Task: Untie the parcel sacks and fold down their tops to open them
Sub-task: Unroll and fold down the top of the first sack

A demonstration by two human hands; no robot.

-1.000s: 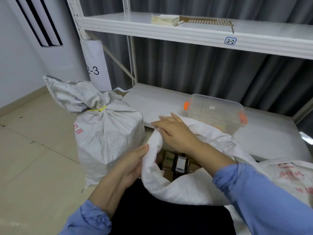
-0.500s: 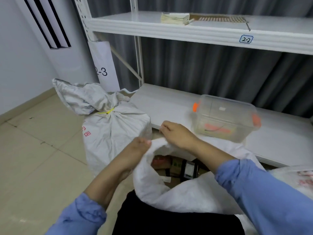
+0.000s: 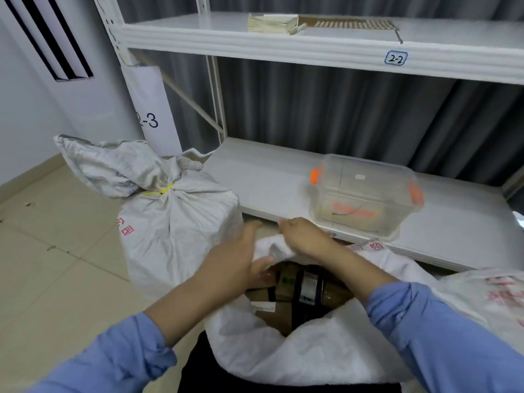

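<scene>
A clear plastic box (image 3: 365, 194) with orange latches (image 3: 314, 176) is sitting near the front edge of the white lower shelf (image 3: 283, 188), its contents showing only as orange and yellowish blurs. On the upper shelf (image 3: 215, 32) a stack of papers (image 3: 272, 21) is lying beside a brown strip (image 3: 354, 24), and a label (image 3: 395, 58) reading 2-2 is sticking to that shelf's front edge. A gray curtain (image 3: 326, 109) is hanging behind the rack, a paper sign (image 3: 151, 109) marked 2-3 is hanging by the left post, and beige floor tiles (image 3: 56, 251) are spreading out to the left.
</scene>
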